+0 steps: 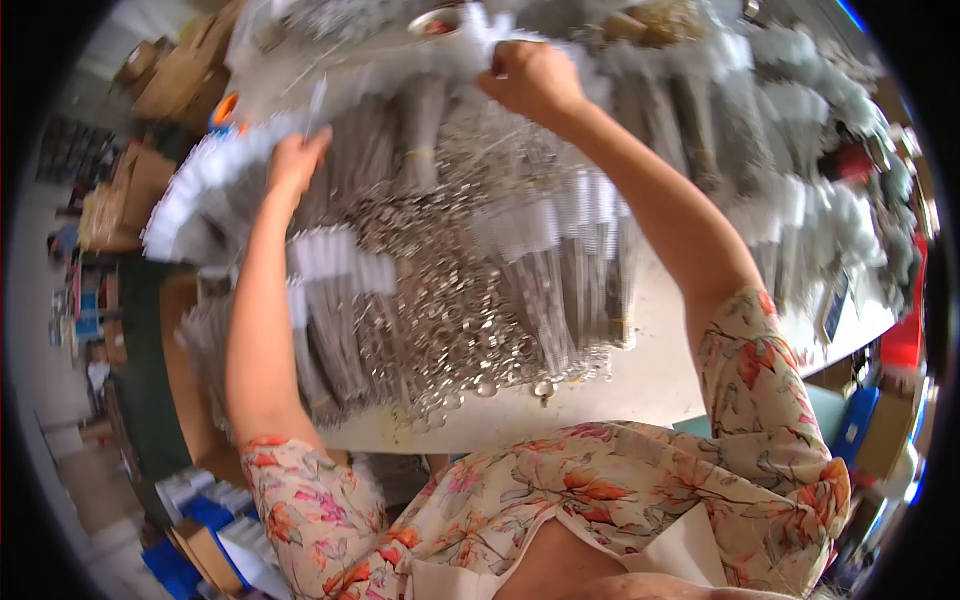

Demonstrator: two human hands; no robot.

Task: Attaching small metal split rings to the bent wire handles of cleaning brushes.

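Observation:
Reaching to the far left of the table, my left hand (298, 162) is closed round a slim, pale, brush-like stick (318, 98) that points up and is blurred. My right hand (535, 78) is stretched to the far middle, its fingers curled together among white bristle heads; what they hold, if anything, is hidden. Between my arms lies a heap of small shiny metal rings (460, 310). Bundles of thin wire brushes with white bristle heads (335, 255) flank the heap on the left, and more such bundles (560, 225) stand to its right.
More brush bundles (690, 110) crowd the back and right of the white table (660, 375). A round dish (436, 24) sits at the far edge, and an orange tape roll (225, 108) at the far left. Cardboard boxes (130, 195) stand beyond the table's left side.

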